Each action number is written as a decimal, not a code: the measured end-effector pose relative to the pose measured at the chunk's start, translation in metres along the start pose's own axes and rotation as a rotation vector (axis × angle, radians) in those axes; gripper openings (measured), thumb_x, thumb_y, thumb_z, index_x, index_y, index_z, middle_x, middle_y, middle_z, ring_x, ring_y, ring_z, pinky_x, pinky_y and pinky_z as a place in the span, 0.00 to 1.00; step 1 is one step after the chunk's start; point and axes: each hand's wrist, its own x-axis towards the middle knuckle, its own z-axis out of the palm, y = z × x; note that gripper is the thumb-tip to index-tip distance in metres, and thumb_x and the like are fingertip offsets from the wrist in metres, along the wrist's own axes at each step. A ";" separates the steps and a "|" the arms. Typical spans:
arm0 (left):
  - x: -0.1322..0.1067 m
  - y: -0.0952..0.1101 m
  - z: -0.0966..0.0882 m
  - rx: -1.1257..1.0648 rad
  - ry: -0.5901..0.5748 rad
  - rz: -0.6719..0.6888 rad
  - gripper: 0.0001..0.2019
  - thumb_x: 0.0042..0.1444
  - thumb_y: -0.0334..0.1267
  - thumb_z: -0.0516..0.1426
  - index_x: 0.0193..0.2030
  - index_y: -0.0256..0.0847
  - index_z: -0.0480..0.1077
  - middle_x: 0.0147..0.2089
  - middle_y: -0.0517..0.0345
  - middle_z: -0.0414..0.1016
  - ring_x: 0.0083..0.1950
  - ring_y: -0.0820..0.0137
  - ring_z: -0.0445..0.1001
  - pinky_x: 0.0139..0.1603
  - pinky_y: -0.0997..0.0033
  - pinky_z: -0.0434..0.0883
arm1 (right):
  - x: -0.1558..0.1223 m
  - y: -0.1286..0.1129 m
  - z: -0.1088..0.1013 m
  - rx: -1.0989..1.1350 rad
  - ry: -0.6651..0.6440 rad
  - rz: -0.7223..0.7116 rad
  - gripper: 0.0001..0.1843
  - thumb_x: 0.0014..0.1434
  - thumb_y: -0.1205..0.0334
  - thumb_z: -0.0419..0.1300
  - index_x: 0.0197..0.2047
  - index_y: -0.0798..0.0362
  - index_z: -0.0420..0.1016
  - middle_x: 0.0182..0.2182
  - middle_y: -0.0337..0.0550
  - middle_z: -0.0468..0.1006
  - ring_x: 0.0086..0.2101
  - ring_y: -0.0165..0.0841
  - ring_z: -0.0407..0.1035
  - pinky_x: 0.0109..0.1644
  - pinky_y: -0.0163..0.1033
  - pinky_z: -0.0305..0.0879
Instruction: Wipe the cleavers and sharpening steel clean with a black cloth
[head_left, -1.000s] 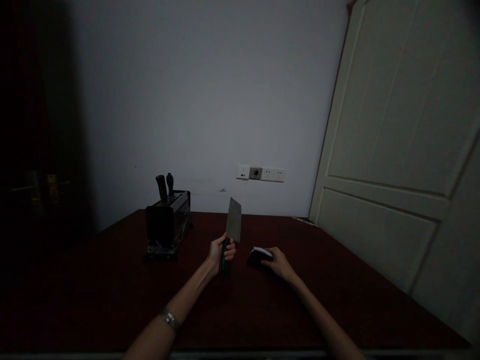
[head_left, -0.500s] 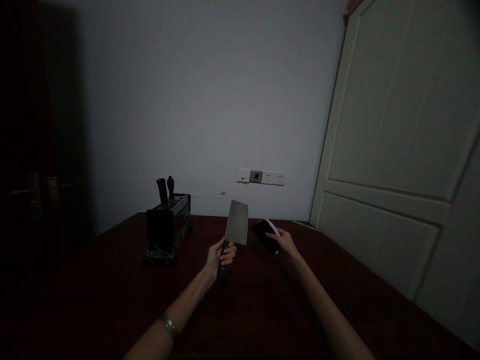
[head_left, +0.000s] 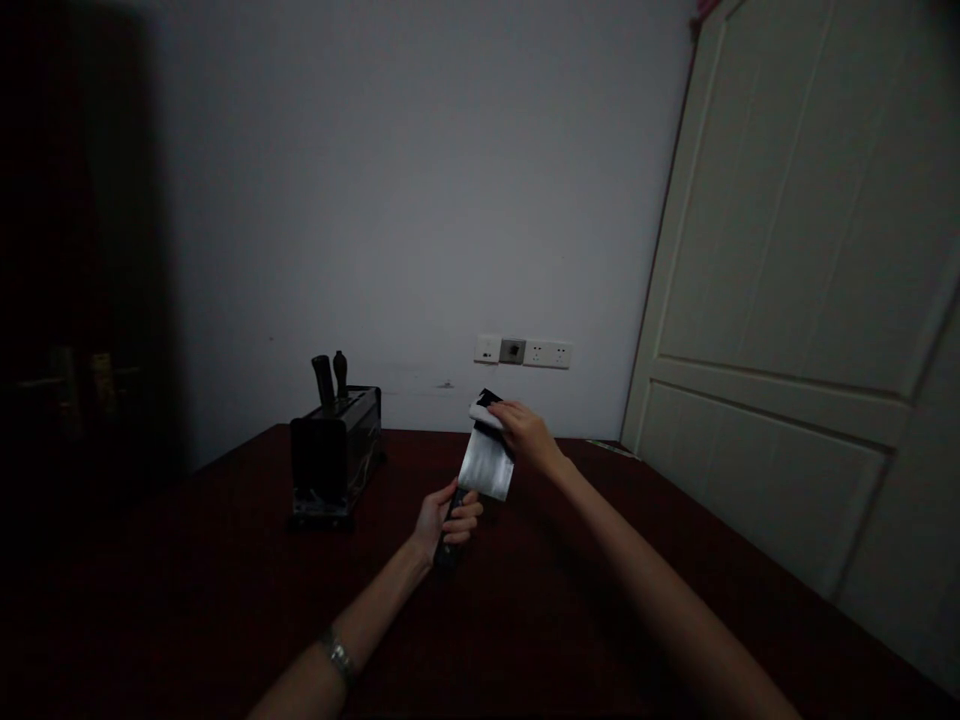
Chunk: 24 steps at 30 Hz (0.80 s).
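Observation:
A cleaver [head_left: 487,465] with a broad metal blade and black handle is tilted upward above the table. My left hand [head_left: 448,520] is closed around its handle, fingers wrapped to the right side. My right hand [head_left: 525,432] pinches a folded black-and-white cloth [head_left: 487,412] against the far end of the blade. The cloth and the fingers cover the blade's tip. Whether the cloth also wraps behind the blade cannot be seen.
A black knife block [head_left: 334,450] holding two black-handled tools [head_left: 324,380] stands on the dark red table [head_left: 247,560] to the left. Wall sockets [head_left: 547,354] are set in the wall behind. A pale door-like panel [head_left: 772,430] rises along the right side.
My right hand has brought the cloth left and up onto the end of the cleaver's blade. The blade has turned slightly, while my left hand keeps its hold on the handle.

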 end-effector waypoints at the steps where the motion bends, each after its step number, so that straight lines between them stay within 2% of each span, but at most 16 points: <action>1: 0.000 0.000 0.001 -0.005 0.004 0.009 0.13 0.58 0.42 0.47 0.26 0.37 0.52 0.20 0.68 0.47 0.13 0.86 0.42 0.09 0.88 0.42 | -0.003 -0.001 0.000 0.007 -0.021 -0.024 0.20 0.54 0.73 0.50 0.50 0.57 0.65 0.47 0.54 0.71 0.48 0.38 0.63 0.52 0.45 0.60; 8: -0.001 -0.001 0.010 0.042 0.018 0.003 0.11 0.56 0.42 0.49 0.29 0.37 0.54 0.22 0.68 0.47 0.14 0.85 0.44 0.11 0.87 0.44 | -0.005 0.000 -0.011 0.029 -0.064 0.021 0.24 0.54 0.70 0.52 0.55 0.54 0.61 0.47 0.51 0.70 0.47 0.37 0.63 0.50 0.45 0.62; 13: -0.002 -0.001 0.018 0.030 0.023 0.022 0.09 0.55 0.40 0.49 0.30 0.36 0.55 0.22 0.67 0.48 0.14 0.85 0.47 0.11 0.87 0.45 | -0.008 0.000 -0.011 0.025 -0.015 0.073 0.26 0.50 0.74 0.53 0.54 0.53 0.63 0.49 0.50 0.69 0.48 0.39 0.61 0.52 0.48 0.60; 16: -0.002 0.002 0.016 0.003 0.041 0.045 0.09 0.56 0.39 0.48 0.29 0.36 0.55 0.21 0.67 0.47 0.14 0.85 0.46 0.10 0.88 0.44 | -0.024 -0.018 -0.002 0.060 -0.032 0.036 0.26 0.51 0.74 0.53 0.54 0.55 0.62 0.51 0.52 0.68 0.48 0.39 0.60 0.52 0.48 0.60; 20: -0.002 0.007 0.007 -0.021 0.095 0.067 0.11 0.57 0.40 0.46 0.27 0.36 0.55 0.20 0.68 0.46 0.13 0.85 0.43 0.09 0.88 0.43 | -0.044 -0.051 0.006 0.134 -0.137 -0.107 0.27 0.53 0.71 0.53 0.57 0.57 0.58 0.49 0.53 0.70 0.46 0.38 0.62 0.49 0.45 0.63; 22: -0.002 0.007 0.004 -0.011 0.089 0.037 0.12 0.57 0.40 0.45 0.27 0.36 0.55 0.20 0.68 0.46 0.12 0.86 0.41 0.09 0.88 0.42 | -0.044 -0.055 0.005 0.140 -0.169 -0.157 0.28 0.53 0.71 0.53 0.58 0.56 0.57 0.47 0.52 0.71 0.47 0.39 0.62 0.48 0.45 0.64; 24: -0.002 0.006 0.004 0.003 0.056 -0.013 0.13 0.58 0.42 0.45 0.26 0.36 0.55 0.19 0.69 0.46 0.12 0.86 0.40 0.09 0.88 0.41 | -0.034 -0.044 0.000 0.123 -0.144 -0.138 0.28 0.53 0.72 0.53 0.58 0.54 0.59 0.47 0.50 0.72 0.49 0.39 0.62 0.49 0.46 0.63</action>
